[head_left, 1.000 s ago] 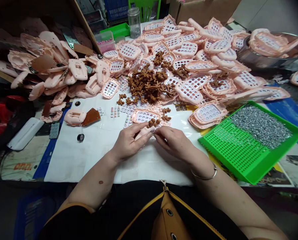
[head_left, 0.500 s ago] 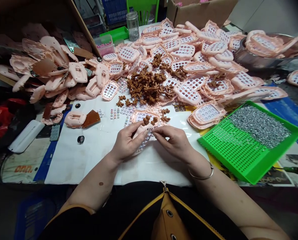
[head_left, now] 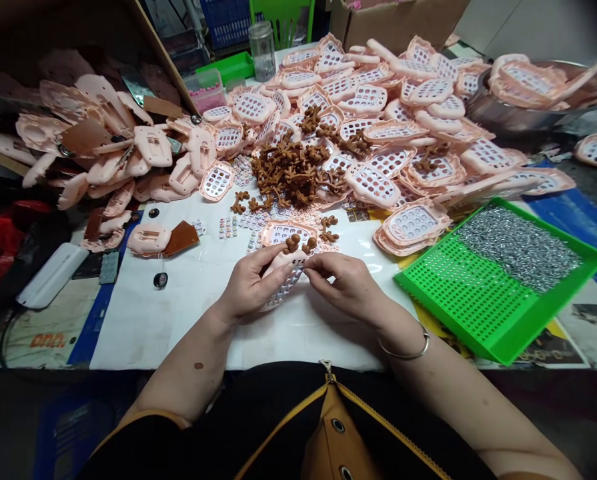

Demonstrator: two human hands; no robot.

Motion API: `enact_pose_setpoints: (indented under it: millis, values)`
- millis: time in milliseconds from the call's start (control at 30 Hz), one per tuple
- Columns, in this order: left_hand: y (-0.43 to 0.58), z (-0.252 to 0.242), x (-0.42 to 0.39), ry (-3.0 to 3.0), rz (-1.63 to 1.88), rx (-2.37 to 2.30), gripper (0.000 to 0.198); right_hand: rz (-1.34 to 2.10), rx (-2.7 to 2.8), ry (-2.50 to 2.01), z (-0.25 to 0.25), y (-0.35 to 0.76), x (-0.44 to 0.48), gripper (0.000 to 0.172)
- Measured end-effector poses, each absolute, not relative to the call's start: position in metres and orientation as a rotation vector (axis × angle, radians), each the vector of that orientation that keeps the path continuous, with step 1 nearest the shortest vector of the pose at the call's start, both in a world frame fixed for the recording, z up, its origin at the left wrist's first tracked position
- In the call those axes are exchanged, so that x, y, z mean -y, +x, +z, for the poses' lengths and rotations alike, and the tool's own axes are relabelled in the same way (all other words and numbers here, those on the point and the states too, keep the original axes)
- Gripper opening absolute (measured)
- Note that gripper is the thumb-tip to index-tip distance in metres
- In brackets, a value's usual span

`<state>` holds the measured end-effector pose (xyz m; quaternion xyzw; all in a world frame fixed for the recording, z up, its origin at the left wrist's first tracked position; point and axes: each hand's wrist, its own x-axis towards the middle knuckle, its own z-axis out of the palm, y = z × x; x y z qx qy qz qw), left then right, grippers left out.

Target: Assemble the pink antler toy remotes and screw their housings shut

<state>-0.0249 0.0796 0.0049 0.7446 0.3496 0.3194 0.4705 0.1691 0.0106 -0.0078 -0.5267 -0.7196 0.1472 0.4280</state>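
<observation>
My left hand (head_left: 251, 283) is closed around a pink plastic toy phone shell (head_left: 283, 270), with its thumb across the front. Two brown antler pieces (head_left: 292, 243) stick up from the shell's top end, and clear buttons show on its face. My right hand (head_left: 345, 283) has thumb and forefinger pinched together at the shell's right edge; whatever lies between those fingertips is too small to make out. Just behind, another pink shell (head_left: 288, 233) lies on the white sheet (head_left: 178, 327). Loose brown antler pieces (head_left: 293, 170) are heaped farther back, with small printed buttons (head_left: 228, 227) beside them.
Pink shell fronts (head_left: 373, 127) are piled across the back. A tipped cardboard box (head_left: 171, 63) with shell backs stands left. At right sits a green perforated tray (head_left: 448, 293) of small metal screws (head_left: 518, 247), with a metal bowl (head_left: 553, 123) behind. A glass jar (head_left: 263, 53) stands at the back.
The view has shifted very slightly. Both hands stay at the shell, its top tilted a little differently; the right fingertips remain pinched at its edge.
</observation>
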Motion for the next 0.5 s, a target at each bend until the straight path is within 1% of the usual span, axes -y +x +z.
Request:
enact_pose_setpoints:
  millis: [200, 500]
  values:
    - [-0.0242, 0.004, -0.0799, 1.772, 0.787, -0.891, 0.046, 0.375, 1.802, -1.388, -0.0088, 0.1674, -0.0107, 0.013]
    - [-0.0226, 0.0057, -0.0787, 1.569, 0.855, -0.944, 0.059, 0.388, 1.687, -1.444, -0.0097, 0.1682, -0.0166, 0.015]
